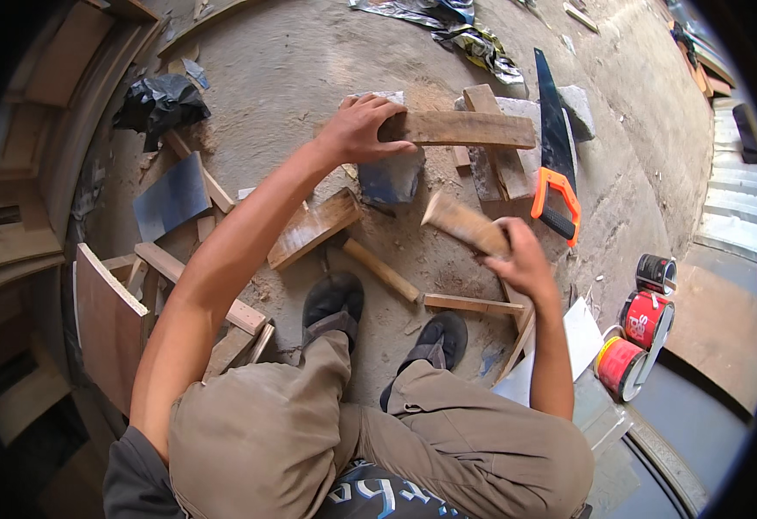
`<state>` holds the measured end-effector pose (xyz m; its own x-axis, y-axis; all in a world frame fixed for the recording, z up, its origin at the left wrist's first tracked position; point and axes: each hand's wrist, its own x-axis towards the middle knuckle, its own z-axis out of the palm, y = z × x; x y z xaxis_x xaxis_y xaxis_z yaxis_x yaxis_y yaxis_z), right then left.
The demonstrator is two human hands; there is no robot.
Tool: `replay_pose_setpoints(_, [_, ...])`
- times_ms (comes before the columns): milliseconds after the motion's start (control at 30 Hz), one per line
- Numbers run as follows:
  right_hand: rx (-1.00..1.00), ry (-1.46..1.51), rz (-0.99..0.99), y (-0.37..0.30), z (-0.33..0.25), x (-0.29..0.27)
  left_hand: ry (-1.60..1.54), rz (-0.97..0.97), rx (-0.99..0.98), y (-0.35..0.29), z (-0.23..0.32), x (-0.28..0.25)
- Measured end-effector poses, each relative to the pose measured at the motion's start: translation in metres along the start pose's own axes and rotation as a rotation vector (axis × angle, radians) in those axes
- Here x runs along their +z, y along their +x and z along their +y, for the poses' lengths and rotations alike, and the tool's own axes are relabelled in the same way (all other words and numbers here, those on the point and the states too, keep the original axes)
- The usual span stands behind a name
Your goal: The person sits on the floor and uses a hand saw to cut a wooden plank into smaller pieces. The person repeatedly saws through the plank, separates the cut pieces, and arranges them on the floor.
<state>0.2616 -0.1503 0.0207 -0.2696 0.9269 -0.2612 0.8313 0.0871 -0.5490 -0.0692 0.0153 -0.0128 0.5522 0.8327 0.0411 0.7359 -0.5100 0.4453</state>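
Observation:
My left hand (363, 130) grips the left end of a short wooden plank (474, 129). The plank lies level across a grey block (389, 177) and a crossing piece of wood (501, 160). Lower and to the right, my right hand (521, 258) is closed around a wooden block (465, 223), slightly blurred and apart from the plank. To the right of the plank's end lies a handsaw (555, 130) with a dark blade and an orange and black handle. Between my hands and feet rest another wooden block (316, 228) and a round wooden handle (380, 270).
Wood offcuts (197, 285) and a curved board (109, 324) crowd my left. Black plastic (162, 105) lies farther up on that side. Several tins (621, 367) stand at my right beside a white sheet (576, 342). Crumpled wrapping (478, 48) lies at the far side.

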Motion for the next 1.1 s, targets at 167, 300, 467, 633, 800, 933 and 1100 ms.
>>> replay_pose_setpoints(167, [-0.146,-0.268,0.242,-0.015,0.025,0.062,-0.092,0.078,-0.034,0.009,0.012,0.02])
replay_pose_setpoints(300, [0.045,-0.134,0.744,0.006,0.046,0.033,-0.105,0.173,0.04,-0.004,-0.004,0.024])
replay_pose_setpoints(467, [0.184,-0.438,0.682,0.005,0.083,0.011,-0.058,0.192,0.033,-0.001,0.009,0.023])
replay_pose_setpoints(633, [0.186,-0.521,0.611,0.015,0.113,0.002,-0.047,0.202,0.054,0.003,0.011,0.025])
replay_pose_setpoints(800, [0.175,0.14,0.956,0.02,0.066,-0.018,0.003,0.238,0.072,0.003,0.015,0.027])
replay_pose_setpoints(933, [0.124,0.536,0.993,-0.006,0.01,-0.004,0.027,0.249,0.069,0.006,0.026,0.027])
replay_pose_setpoints(1100, [-0.255,1.049,0.79,-0.011,-0.051,0.027,0.02,0.248,0.041,0.015,0.037,0.033])
